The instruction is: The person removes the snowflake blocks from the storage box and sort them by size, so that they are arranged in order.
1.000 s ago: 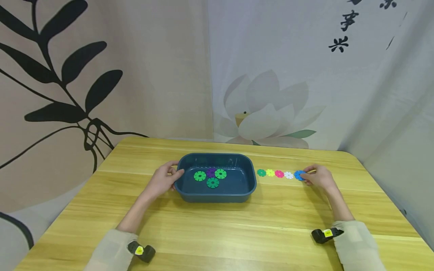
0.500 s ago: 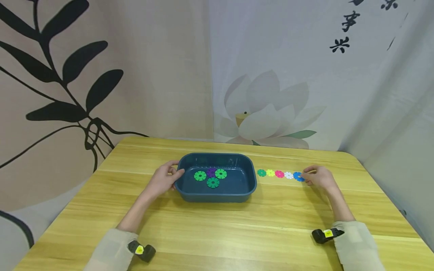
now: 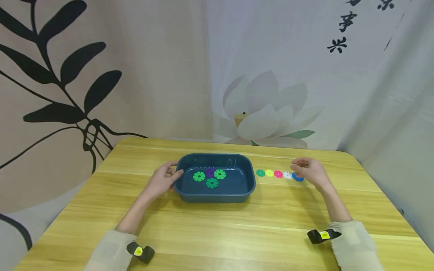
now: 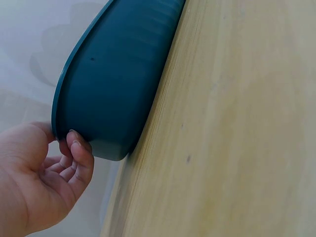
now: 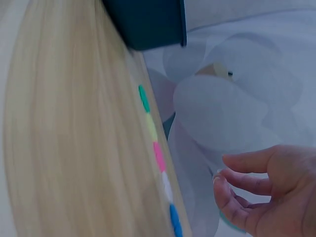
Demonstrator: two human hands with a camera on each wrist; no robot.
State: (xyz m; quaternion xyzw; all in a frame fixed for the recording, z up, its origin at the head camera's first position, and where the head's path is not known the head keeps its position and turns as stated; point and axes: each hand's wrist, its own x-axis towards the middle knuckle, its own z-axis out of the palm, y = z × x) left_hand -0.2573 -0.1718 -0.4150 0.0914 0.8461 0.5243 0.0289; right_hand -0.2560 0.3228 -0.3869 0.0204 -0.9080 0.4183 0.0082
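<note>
My left hand (image 3: 164, 177) grips the left rim of a dark blue plastic basin (image 3: 213, 198), thumb over the rim and fingers under it. In the left wrist view the basin's outer wall (image 4: 111, 89) rises beside the curled fingers. Lying in the basin are a purple snowflake disc (image 3: 210, 172) and several green ones. My right hand (image 3: 312, 171) hovers over the blue snowflake disc (image 3: 298, 178), holding nothing. In the right wrist view a gap shows between its thumb and loosely bent fingers (image 5: 227, 195). The blue disc ends a row on the table.
Left of the blue disc, the row has white (image 3: 287, 175), pink (image 3: 278, 174), yellow (image 3: 269, 173) and green (image 3: 260, 173) discs, reaching close to the basin's right side. The wooden table (image 3: 223, 233) backs onto a printed curtain (image 3: 169, 75).
My right hand has let go of the blue disc and risen up and left above it. The disc now sits against the white one. My left hand stays on the basin.
</note>
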